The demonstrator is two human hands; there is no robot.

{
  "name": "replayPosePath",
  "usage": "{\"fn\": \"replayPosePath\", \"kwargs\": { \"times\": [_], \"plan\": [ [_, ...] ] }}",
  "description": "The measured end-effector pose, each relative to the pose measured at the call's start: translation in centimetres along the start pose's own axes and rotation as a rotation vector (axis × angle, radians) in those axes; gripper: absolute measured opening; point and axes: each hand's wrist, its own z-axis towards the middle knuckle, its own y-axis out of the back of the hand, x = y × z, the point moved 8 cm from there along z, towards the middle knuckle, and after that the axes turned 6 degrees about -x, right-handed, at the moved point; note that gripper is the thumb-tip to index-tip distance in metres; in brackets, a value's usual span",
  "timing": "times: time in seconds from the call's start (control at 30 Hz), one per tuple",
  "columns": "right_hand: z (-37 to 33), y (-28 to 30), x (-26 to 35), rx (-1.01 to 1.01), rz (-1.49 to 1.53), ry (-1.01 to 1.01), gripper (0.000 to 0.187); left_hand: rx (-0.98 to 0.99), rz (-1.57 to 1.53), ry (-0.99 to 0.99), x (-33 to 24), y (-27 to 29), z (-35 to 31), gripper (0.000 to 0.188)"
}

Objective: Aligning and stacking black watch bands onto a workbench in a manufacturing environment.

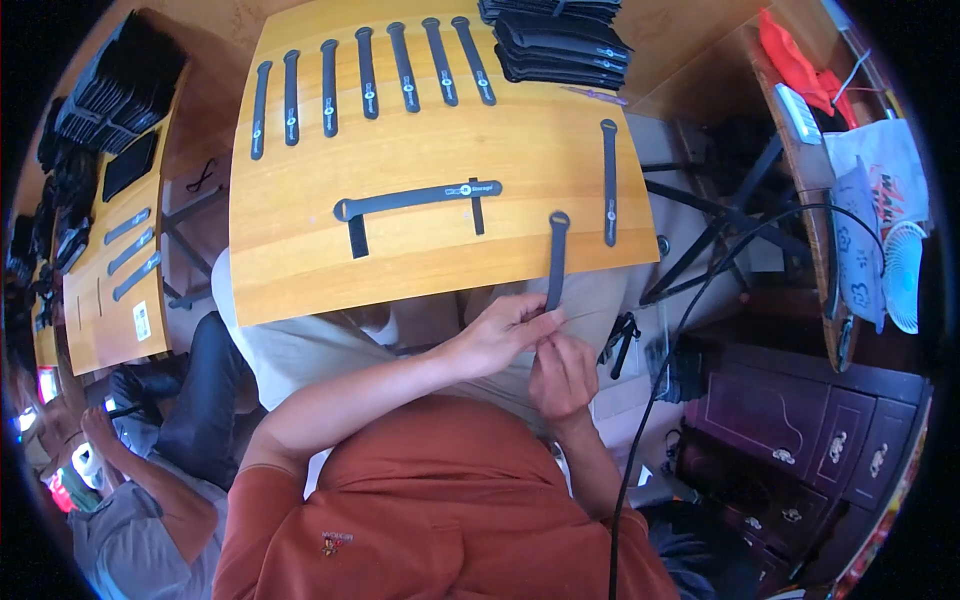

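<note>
My left hand (505, 332) is closed on a dark grey strap (558, 255), which points away from me over the table's near edge, its slotted end up. Just below it, my right hand (563, 375) is closed in a pinch by the strap's lower end; what it grips is hidden by the fingers. On the table (430, 145), a slotted strap (415, 198) lies crosswise over two short black strips, one at each end. Another strap (610, 180) lies lengthwise near the right edge. Several more straps (368, 72) lie in a row at the far side.
Stacked dark straps (560, 50) and a purple-handled tool (595, 95) are at the far right. A black cable (655, 400) hangs to my right, before a dark cabinet (770, 420). At the left, a person in grey (145, 530) sits by another table (125, 320) with straps on it.
</note>
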Motion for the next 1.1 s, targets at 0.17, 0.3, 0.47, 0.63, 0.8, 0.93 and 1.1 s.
{"fn": "replayPosePath", "kwargs": {
  "times": [0.17,0.3,0.47,0.63,0.8,0.93,1.1],
  "plan": [
    [-0.7,0.3,2.4,0.105,0.173,0.076,0.014,-0.086,-0.210,0.036,-1.7,1.0,-0.7,0.030],
    [-0.8,0.2,1.4,0.068,0.287,0.010,0.018,-0.276,-0.221,-0.024,-5.1,4.9,-3.2,0.030],
    [2.2,-1.1,-1.2,0.084,0.413,-0.134,0.031,-0.596,-0.296,-0.144,-6.8,11.7,-7.9,0.028],
    [5.2,-4.1,-2.7,0.259,0.658,-0.328,0.024,-0.805,-0.112,-0.217,-5.7,15.5,-12.3,0.018],
    [5.6,-7.1,-3.9,0.349,0.852,-0.421,0.019,-0.922,-0.047,-0.158,-4.9,17.4,-14.7,0.016],
    [6.0,-9.0,-4.8,0.322,0.880,-0.699,0.021,-0.918,0.032,-0.105,-5.3,18.8,-15.1,0.015],
    [6.5,-10.7,-5.9,0.346,0.846,-0.779,0.024,-0.887,0.056,-0.074,-5.0,20.1,-14.5,0.017]
  ]
}}
